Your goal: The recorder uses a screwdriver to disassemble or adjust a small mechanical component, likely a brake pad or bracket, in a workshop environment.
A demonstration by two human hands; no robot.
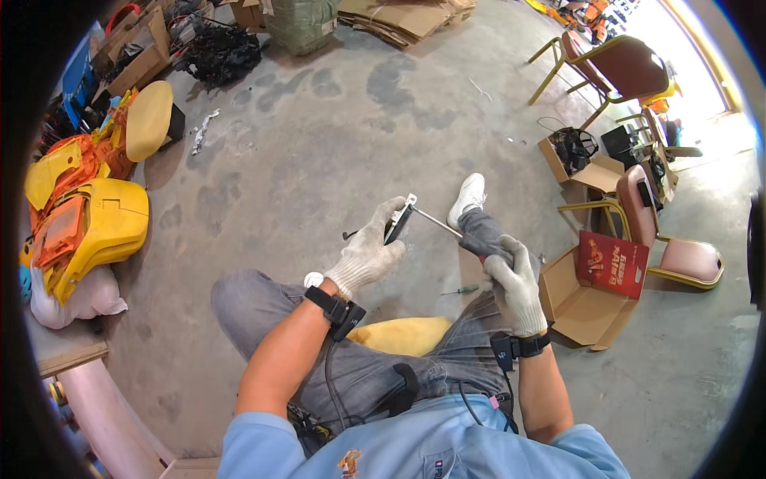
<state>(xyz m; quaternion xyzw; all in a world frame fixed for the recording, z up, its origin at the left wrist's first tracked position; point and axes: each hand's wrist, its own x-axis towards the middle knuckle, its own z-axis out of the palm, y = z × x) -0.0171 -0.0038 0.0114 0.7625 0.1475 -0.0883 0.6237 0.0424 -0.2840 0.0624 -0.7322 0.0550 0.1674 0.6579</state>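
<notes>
My left hand [370,253], in a white knit glove, is closed around a small black part with a silver metal bracket [410,201] at its upper end. A screwdriver [437,221] is in my gloved right hand [515,287], its fingers wrapped round the handle and mostly hiding it. The steel shaft slants up and left, its tip meeting the part near the bracket; whether it sits in a screw is too small to tell. Below, on the floor between my legs, lies a second screwdriver with a green handle [469,288].
An open cardboard box [586,315] with a red panel stands close on my right, beside chairs [626,68]. Yellow and orange plastic shells [104,227] are heaped at left. Flattened cardboard [403,20] and a green wrapped bale [302,24] lie at the far side.
</notes>
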